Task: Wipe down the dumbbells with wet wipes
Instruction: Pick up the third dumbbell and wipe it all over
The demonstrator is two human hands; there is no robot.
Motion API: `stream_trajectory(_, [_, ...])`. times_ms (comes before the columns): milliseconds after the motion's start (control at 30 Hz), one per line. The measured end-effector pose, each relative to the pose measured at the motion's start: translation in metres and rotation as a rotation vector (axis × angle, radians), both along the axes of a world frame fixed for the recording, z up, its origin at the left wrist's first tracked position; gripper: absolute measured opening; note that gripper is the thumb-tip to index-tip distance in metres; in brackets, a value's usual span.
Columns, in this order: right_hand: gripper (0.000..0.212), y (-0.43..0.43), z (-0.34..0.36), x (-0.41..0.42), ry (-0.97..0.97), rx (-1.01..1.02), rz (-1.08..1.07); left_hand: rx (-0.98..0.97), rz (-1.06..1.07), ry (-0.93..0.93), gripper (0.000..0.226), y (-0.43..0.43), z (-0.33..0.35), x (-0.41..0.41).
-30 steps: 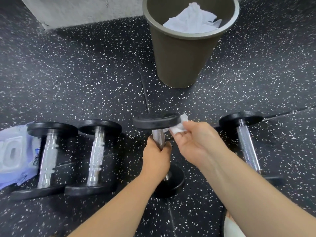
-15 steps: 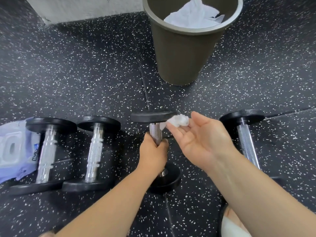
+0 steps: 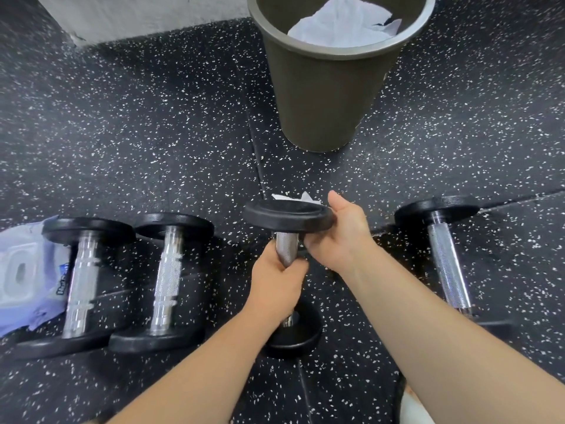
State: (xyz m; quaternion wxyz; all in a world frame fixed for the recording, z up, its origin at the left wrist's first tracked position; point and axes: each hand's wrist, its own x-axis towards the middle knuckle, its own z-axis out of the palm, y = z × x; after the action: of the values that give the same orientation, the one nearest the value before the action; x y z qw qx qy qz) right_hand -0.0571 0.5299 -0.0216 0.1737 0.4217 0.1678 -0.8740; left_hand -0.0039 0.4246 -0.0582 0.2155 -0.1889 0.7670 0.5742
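Head view: wiping the far plate of the centre-frame dumbbell [image 3: 287, 216].
Left hand [image 3: 275, 286] grips the chrome handle; right hand [image 3: 341, 235] curls round the plate rim, wet wipe [image 3: 306, 198] probably pinned behind it. Steady the handle; sweep the whole rim.

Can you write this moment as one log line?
left hand: grips dumbbell | right hand: holds wipe against plate | bin: used wipes inside

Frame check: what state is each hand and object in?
Held dumbbell: tilted, far end raised.
Left hand: grips its handle.
Right hand: curled round its far plate's rim.
Wet wipe: crumpled behind that plate.
Bin: upright, wipes inside.
Wipes pack: lying flat.
Far-left dumbbell: lying on floor.
Second dumbbell: lying on floor.
Right dumbbell: lying on floor.
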Motion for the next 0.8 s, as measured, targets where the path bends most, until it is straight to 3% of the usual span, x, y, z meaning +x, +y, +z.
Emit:
stream_trajectory(233, [0.060,0.016,0.026,0.040,0.128,-0.130,-0.137,0.000,-0.047,0.047,0.016,-0.003,-0.001,0.004])
stream_trajectory(433, [0.058,0.022,0.048,0.060,0.175,-0.092,-0.027,0.048,-0.055,0.010,0.008,-0.008,0.002,0.000])
stream_trajectory(600, [0.063,0.019,0.030,0.035,0.103,-0.092,-0.075,0.034,-0.073,-0.028,0.008,-0.010,0.001,-0.005])
stream_trajectory(700, [0.062,0.016,0.020,0.028,0.101,-0.042,-0.058,-0.092,-0.107,0.009,0.010,-0.008,0.006,-0.001])
stream_trajectory(800, [0.054,0.015,0.022,0.030,0.129,-0.038,-0.109,-0.231,-0.151,0.043,0.027,-0.001,0.011,0.007])
